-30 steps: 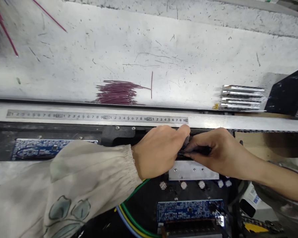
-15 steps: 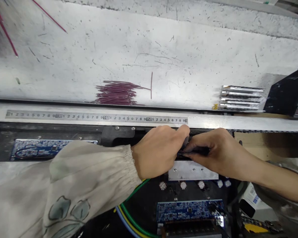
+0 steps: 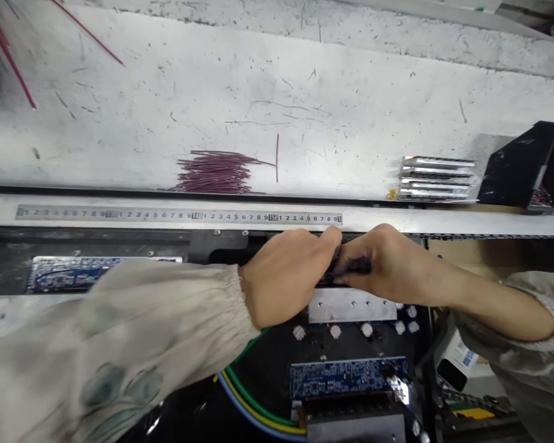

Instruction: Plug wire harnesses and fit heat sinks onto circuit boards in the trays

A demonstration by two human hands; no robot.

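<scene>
My left hand (image 3: 289,277) is closed, its fingertips bent down and hidden behind the knuckles, just below the ruler's right end. Close against it, my right hand (image 3: 388,264) pinches at something dark and small that I cannot make out. Both sets of fingertips meet over a dark slot in the black fixture. Right under them sits a silver metal plate (image 3: 353,306) with small holes. Below this plate come several round capacitors (image 3: 335,332) and a blue circuit board (image 3: 346,374). Another blue circuit board (image 3: 67,274) lies left, partly covered by my left sleeve.
A ruler strip (image 3: 180,215) runs along the metal rail. On the white bench behind are a pile of dark red wires (image 3: 216,172), stacked metal bars (image 3: 437,178) and a black bin (image 3: 512,163). Green, yellow and blue cables (image 3: 253,409) curve at the front.
The view has shifted slightly, so the hands and boards sit a little higher and further left. Both hands stay together at the same spot, the right wrist somewhat raised.
</scene>
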